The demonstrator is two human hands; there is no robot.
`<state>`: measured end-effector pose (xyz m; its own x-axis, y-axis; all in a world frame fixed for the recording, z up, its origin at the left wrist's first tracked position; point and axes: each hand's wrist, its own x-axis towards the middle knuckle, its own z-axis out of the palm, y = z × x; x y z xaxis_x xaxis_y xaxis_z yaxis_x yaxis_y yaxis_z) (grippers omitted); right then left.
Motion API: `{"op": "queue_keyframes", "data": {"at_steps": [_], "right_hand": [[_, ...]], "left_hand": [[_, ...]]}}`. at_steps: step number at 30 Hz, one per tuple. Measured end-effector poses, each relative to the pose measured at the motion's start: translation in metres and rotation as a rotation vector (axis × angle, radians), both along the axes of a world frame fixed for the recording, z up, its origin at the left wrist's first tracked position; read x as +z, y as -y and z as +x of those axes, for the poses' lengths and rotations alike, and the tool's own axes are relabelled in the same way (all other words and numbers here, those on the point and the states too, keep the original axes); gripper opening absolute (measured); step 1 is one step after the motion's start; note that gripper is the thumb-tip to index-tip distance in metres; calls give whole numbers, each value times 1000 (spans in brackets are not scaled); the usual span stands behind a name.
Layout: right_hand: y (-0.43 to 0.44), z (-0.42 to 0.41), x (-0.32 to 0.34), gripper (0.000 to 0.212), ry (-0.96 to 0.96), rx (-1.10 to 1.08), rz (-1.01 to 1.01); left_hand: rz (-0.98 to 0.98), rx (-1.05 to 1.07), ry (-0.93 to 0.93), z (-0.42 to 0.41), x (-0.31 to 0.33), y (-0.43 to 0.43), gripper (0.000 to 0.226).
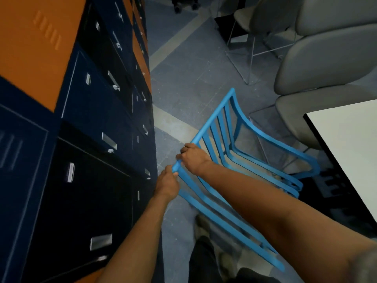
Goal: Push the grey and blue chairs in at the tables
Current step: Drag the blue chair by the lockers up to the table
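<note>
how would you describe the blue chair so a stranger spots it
Between the navy and orange lockers on the left and the white table on the right, the left hand and right hand hold the blue chair by its top rail. Only it is slatted and bright; the neighbouring grey chairs are solid shells.

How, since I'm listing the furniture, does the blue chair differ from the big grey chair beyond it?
The blue chair is an open frame of thin slats, while the grey chair is a solid, rounded shell. The left hand and right hand grip the blue chair's top rail, but nothing touches the grey chair. Both stand near the white table.
</note>
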<state>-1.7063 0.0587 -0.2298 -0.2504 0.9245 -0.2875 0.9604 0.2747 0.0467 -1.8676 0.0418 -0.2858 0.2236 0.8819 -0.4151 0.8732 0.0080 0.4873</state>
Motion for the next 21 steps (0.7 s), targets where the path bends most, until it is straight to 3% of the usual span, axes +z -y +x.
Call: {"op": "queue_keyframes", "data": {"at_steps": [11, 21], "right_hand": [[108, -25, -5, 37, -3, 155, 35], [169, -36, -1, 38, -18, 179, 2]], "left_hand": [[-18, 176, -4, -17, 6, 136, 26], [-86, 237, 40, -25, 14, 206, 24]]}}
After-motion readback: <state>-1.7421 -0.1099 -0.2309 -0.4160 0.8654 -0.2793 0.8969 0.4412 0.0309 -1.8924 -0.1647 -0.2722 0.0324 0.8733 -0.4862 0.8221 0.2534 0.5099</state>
